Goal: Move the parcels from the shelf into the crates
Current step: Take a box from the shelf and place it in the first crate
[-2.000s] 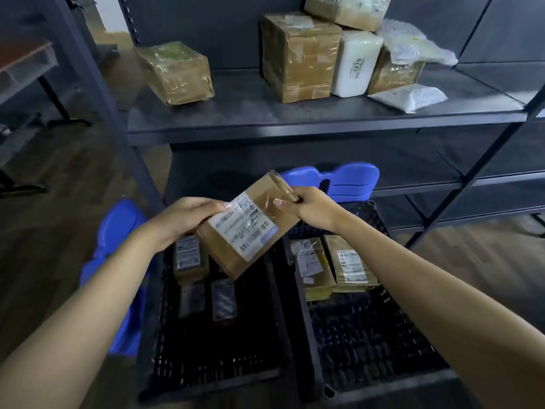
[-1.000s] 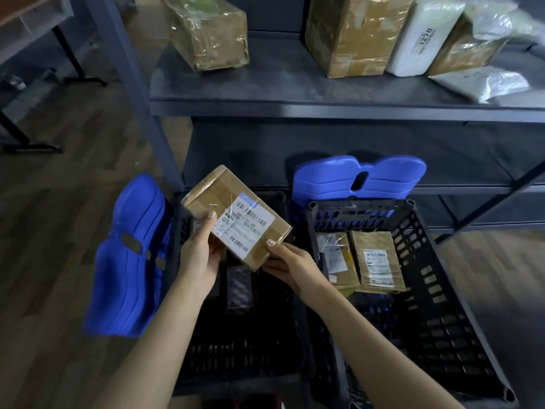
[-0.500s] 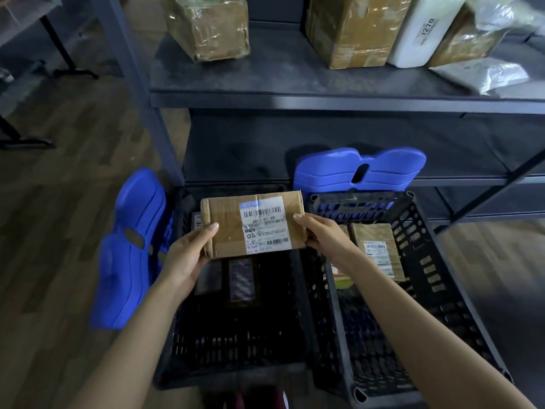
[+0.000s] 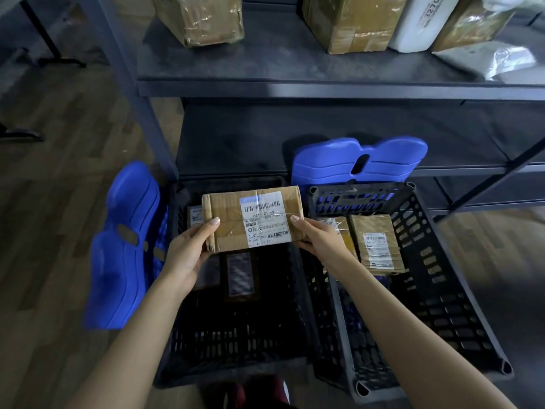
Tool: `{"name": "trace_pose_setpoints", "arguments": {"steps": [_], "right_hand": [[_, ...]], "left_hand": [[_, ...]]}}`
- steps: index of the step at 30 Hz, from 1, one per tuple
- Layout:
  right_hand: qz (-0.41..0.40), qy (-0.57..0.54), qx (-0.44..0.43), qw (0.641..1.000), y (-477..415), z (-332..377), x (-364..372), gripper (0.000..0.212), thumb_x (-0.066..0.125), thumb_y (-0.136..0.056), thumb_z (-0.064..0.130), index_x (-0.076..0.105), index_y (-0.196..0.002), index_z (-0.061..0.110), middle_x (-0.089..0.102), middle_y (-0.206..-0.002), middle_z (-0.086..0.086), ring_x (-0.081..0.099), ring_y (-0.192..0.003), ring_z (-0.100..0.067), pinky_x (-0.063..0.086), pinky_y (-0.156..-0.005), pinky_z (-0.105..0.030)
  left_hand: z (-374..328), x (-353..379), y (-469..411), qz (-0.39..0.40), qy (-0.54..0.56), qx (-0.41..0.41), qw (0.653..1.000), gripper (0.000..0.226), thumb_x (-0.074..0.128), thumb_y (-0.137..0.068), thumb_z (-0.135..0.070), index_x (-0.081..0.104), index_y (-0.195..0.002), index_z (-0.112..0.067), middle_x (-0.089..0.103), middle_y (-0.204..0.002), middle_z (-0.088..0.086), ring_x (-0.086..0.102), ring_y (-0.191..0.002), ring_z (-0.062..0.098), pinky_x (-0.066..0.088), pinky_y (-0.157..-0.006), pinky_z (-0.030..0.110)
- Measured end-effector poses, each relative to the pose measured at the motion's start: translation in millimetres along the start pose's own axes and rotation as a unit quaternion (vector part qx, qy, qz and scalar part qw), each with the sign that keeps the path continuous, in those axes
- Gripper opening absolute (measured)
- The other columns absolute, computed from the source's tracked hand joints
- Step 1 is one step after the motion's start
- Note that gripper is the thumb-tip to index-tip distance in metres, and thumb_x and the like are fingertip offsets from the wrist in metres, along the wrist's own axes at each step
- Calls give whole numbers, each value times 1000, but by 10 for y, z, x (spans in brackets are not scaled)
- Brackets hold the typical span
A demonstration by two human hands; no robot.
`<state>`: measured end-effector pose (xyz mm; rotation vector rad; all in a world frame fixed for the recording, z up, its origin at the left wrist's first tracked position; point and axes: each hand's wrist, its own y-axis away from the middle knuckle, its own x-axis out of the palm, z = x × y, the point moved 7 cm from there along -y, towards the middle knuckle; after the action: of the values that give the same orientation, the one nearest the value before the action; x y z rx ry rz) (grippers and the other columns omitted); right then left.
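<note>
A flat brown cardboard parcel [image 4: 233, 219] with a white barcode label faces up, level, above the far end of the left black crate [image 4: 236, 358]. My left hand [image 4: 191, 249] grips its left end and my right hand [image 4: 317, 237] grips its right end. Small dark parcels [image 4: 240, 274] lie on the left crate's floor under it. The right black crate [image 4: 442, 293] holds brown parcels [image 4: 377, 243] at its far end. On the grey shelf [image 4: 295, 63] above stand a taped brown box [image 4: 200, 19], a larger brown box [image 4: 354, 22], a white parcel [image 4: 418, 22] and a white bag [image 4: 489, 59].
Blue crate lids stand open: one [image 4: 124, 246] left of the left crate, one [image 4: 359, 162] behind the right crate against the lower shelf. A shelf upright [image 4: 132, 93] runs down at the left. Wooden floor lies around; my shoes [image 4: 256, 394] show at the bottom edge.
The parcel was turned from tilted to level with its label up and lowered over the left crate. My right hand shifted from its underside to its right end.
</note>
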<state>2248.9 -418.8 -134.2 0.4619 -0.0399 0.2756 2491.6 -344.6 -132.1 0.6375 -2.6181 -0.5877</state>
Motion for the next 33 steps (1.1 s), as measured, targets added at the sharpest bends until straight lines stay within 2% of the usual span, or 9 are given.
{"name": "trace_pose_setpoints", "arguments": {"steps": [4,6,9,12,14,18,23,28,33], "right_hand": [[-6,19,18,1000,-43,-152,32,39,67,-86,43,69,-115,17,76,-103,3,69,-100,-9,53,-89,-25],[-5,16,32,999,-56,-285,60,37,68,-85,43,70,-113,18,76,-103,3,70,-100,-9,54,-87,-25],[-19,13,58,998,-74,-543,94,35,68,-86,40,70,-112,17,75,-103,2,70,-98,-9,56,-83,-22],[-23,17,93,995,-85,-850,156,19,67,-88,39,72,-98,24,77,-91,8,71,-88,-3,55,-73,-16],[-23,24,113,993,-99,-1046,202,13,66,-89,39,72,-92,28,77,-87,11,71,-85,-1,54,-72,-15],[-26,21,140,990,-160,-1411,263,22,67,-88,40,74,-98,22,77,-92,6,72,-89,-5,53,-79,-21],[-35,16,155,987,-282,-1762,290,39,68,-85,45,71,-111,16,77,-95,6,71,-94,-7,54,-90,-28],[-63,-4,181,981,-410,-2074,286,34,70,-83,46,70,-105,20,77,-91,7,72,-88,-4,53,-83,-23],[-93,-22,210,973,-523,-2375,243,37,69,-84,46,70,-109,18,77,-94,6,71,-92,-8,52,-89,-25]], "left_hand": [[64,-66,-82,-7,0,0,1000,22,72,-80,-25,70,-98,-12,75,-94,4,71,-87,13,54,-69,23],[146,-148,-132,-16,-1,-11,1000,23,73,-79,-25,70,-98,-13,75,-93,3,71,-85,12,54,-63,19],[366,-308,-199,-36,-31,-36,998,24,75,-76,-32,71,-95,-17,75,-89,-2,71,-82,8,52,-67,20],[642,-500,-250,-59,-54,-52,995,19,74,-77,-34,70,-90,-20,75,-80,-6,70,-71,3,50,-52,13],[848,-619,-282,-69,-58,-74,993,20,72,-79,-34,70,-92,-18,75,-78,-5,71,-70,6,50,-51,14],[1212,-842,-366,-87,-63,-103,989,31,73,-79,-34,70,-103,-13,75,-86,0,71,-81,13,51,-69,25],[1521,-1038,-510,-97,-80,-121,985,28,73,-77,-39,72,-97,-20,75,-86,-2,71,-85,14,51,-71,26],[1751,-1119,-665,-103,-98,-130,981,39,73,-77,-40,69,-109,-18,73,-99,4,67,-99,22,48,-96,39],[1991,-1155,-789,-114,-115,-153,975,16,74,-76,-42,73,-84,-28,74,-93,1,66,-97,22,48,-96,40]]}}
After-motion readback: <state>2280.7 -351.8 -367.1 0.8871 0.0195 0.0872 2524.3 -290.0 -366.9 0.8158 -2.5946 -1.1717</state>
